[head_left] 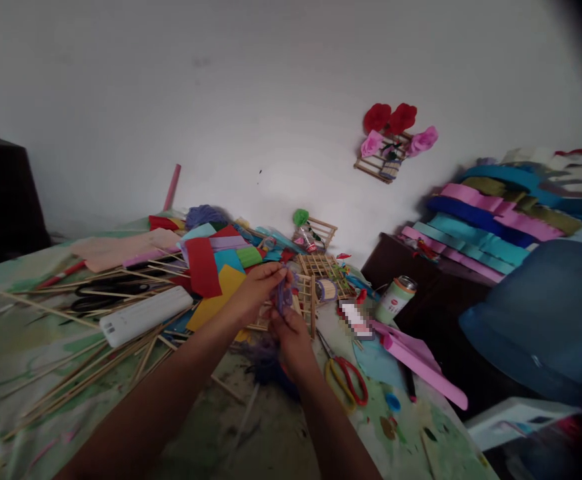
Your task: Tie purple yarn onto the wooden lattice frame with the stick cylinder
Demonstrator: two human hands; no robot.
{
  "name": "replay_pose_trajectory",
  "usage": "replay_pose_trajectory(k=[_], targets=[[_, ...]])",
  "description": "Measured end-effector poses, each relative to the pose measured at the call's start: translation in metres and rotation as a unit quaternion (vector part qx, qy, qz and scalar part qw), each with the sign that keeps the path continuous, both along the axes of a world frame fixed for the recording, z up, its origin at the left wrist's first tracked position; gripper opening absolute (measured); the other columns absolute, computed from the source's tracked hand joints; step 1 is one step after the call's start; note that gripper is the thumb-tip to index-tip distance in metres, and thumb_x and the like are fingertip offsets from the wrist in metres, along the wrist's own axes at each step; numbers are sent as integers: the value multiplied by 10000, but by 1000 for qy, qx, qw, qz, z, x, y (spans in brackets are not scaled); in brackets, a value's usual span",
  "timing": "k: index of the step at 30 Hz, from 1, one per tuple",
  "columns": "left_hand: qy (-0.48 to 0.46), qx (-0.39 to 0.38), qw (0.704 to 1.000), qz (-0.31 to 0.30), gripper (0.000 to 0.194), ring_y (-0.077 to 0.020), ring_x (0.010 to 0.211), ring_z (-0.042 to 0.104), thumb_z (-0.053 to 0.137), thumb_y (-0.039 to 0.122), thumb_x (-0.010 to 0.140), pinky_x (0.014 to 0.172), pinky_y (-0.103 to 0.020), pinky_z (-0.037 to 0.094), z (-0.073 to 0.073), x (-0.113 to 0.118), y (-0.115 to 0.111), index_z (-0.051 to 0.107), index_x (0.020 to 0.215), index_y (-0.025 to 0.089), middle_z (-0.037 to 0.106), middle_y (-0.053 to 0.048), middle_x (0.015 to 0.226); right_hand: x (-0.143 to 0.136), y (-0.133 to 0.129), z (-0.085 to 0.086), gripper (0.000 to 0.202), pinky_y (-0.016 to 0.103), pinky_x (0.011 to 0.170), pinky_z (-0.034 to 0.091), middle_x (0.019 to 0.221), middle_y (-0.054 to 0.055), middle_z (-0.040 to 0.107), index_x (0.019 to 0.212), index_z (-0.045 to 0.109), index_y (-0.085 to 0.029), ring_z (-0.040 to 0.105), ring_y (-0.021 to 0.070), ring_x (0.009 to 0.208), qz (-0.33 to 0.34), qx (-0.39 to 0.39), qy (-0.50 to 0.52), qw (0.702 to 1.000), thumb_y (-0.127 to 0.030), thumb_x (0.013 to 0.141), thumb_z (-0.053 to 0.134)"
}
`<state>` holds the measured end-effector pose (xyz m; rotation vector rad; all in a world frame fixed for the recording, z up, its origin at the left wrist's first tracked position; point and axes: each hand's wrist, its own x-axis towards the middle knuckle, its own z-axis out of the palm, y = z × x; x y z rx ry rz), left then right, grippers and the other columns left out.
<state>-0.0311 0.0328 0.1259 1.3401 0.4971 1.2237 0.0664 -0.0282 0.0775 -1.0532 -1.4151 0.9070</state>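
Purple yarn point(284, 295) is pinched between my two hands above the middle of the table. My left hand point(265, 285) has its fingers closed on the upper part of the yarn. Lower down, my right hand point(291, 333) grips the same yarn, its fingertips pressed together. Just behind the hands stands a small rack of wooden sticks point(312, 303), partly hidden by them. A little stick-covered barrel with purple edging point(327, 289) is at its right. Under my right wrist lies a dark purple bundle of yarn point(265, 360).
Scissors with red and yellow handles point(347, 380) lie right of my right forearm, near a tin can point(397, 299) and a pink roll point(425, 367). Leftward are a white power strip point(145, 315), thin wooden sticks point(71, 373) and coloured sheets point(203, 267). A stick-and-flower decoration point(391, 147) hangs on the wall.
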Motion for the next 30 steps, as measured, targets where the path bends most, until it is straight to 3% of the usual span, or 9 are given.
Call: replay_pose_trajectory(k=[3,5,9,13,19,23,27,30], targets=[[77,86,990,80,244,-137,684,500,580,371,783,644,-235,389,0,-12,10,632,740,136,571,-12,713,14,-19,13,270,189,391,186,482,-88,285,683,492,-210,220,59,396,27,-102,103,989,-457,752,575],[91,114,982,120,251,-150,717,516,573,379,781,675,-248,397,3,-20,15,640,744,140,588,-16,727,31,-29,24,276,185,393,142,472,-99,275,689,487,-206,181,49,395,14,-117,138,983,-444,701,625],[66,132,971,191,219,-142,688,513,568,352,767,660,-248,394,14,-39,15,629,748,142,581,-11,702,75,-37,44,269,183,388,132,475,-98,303,701,483,-202,190,44,400,-93,-65,149,982,-390,632,662],[38,157,953,256,195,-123,650,496,560,324,780,642,-239,384,26,-57,3,622,730,147,560,-1,677,109,-23,52,283,179,379,155,470,-108,281,716,458,-207,202,45,392,-189,-28,55,980,-444,670,607],[66,175,949,253,194,-118,646,490,559,304,787,617,-230,374,35,-63,-12,618,702,141,550,2,652,129,32,20,209,176,347,167,431,-100,338,639,464,-186,260,43,358,-193,-128,-46,972,-350,690,582],[111,169,947,249,199,-120,634,480,563,318,777,588,-226,360,36,-60,-15,621,695,146,553,2,649,138,61,-6,209,168,358,235,451,-108,324,681,484,-167,261,37,356,-184,-176,-78,964,-308,833,513],[105,153,953,241,198,-121,639,486,594,330,758,599,-225,369,33,-57,-11,631,693,147,562,0,656,147,80,-27,285,169,393,321,540,-86,416,759,528,-138,336,31,389,-192,-199,-128,952,-372,914,478],[52,121,974,186,189,-114,635,499,621,328,751,600,-221,391,31,-55,-9,638,696,148,579,-7,676,150,90,-36,257,197,470,402,600,-58,497,750,550,-131,443,53,467,-184,-174,-183,950,-343,892,523]])
